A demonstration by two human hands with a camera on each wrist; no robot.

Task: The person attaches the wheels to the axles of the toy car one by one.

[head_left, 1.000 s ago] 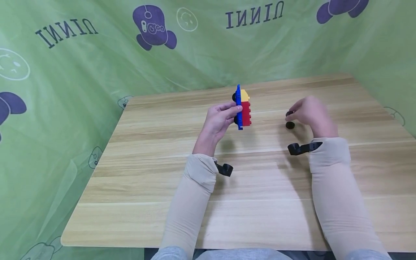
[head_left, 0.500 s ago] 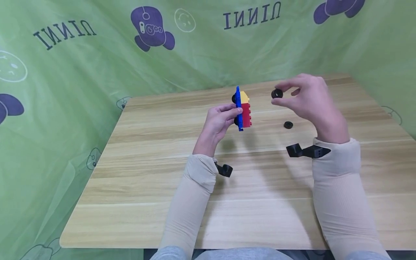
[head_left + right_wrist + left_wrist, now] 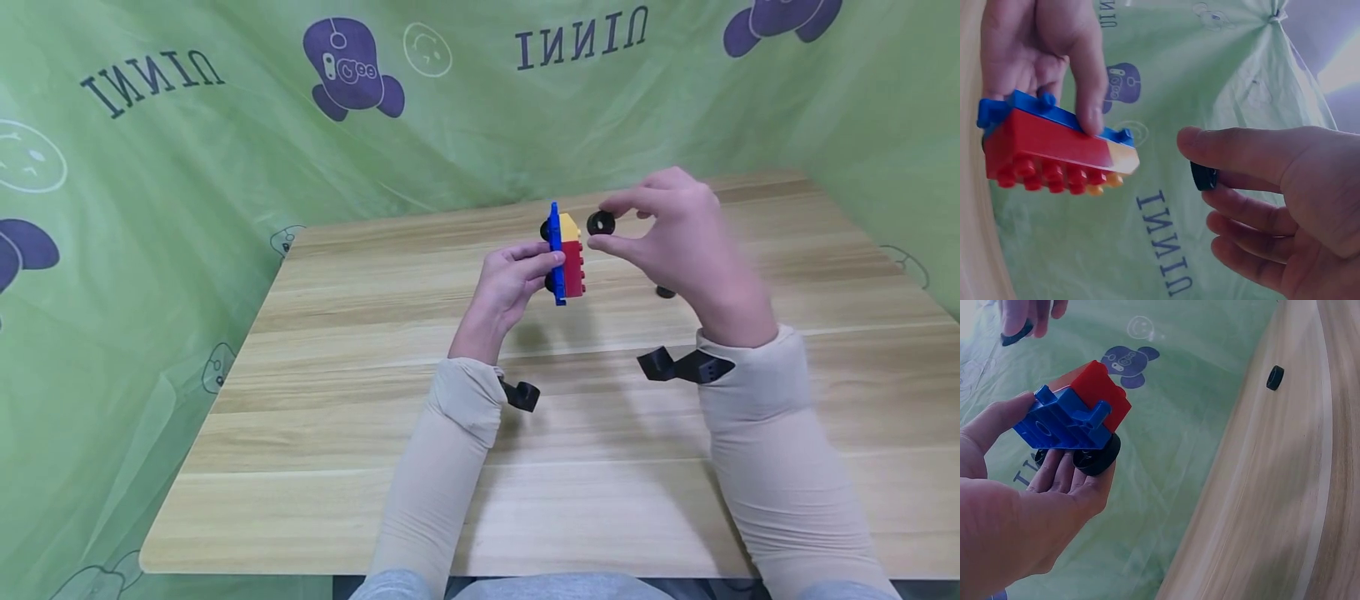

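Note:
My left hand (image 3: 510, 279) grips a toy car (image 3: 1054, 140) built of a blue base, a red studded brick and a yellow sloped brick. Its thumb lies along the blue base (image 3: 1060, 419). Black wheels (image 3: 1097, 456) sit on one side of that base, next to the fingers. Between thumb and fingertips, my right hand (image 3: 682, 242) pinches a loose black wheel (image 3: 601, 223), held a short gap to the right of the car in the head view. The right wrist view shows this wheel (image 3: 1204, 176) edge-on, apart from the car.
Another black wheel (image 3: 1275, 377) rests on the wooden table (image 3: 360, 400), partly hidden behind the right hand in the head view. A green printed curtain (image 3: 225, 125) hangs behind and beside the table. Each wrist wears a black camera mount (image 3: 521, 396).
My right hand has picked a wheel up off the table and carried it left towards the car. The other wheel stays on the table. My left hand with the car has barely moved.

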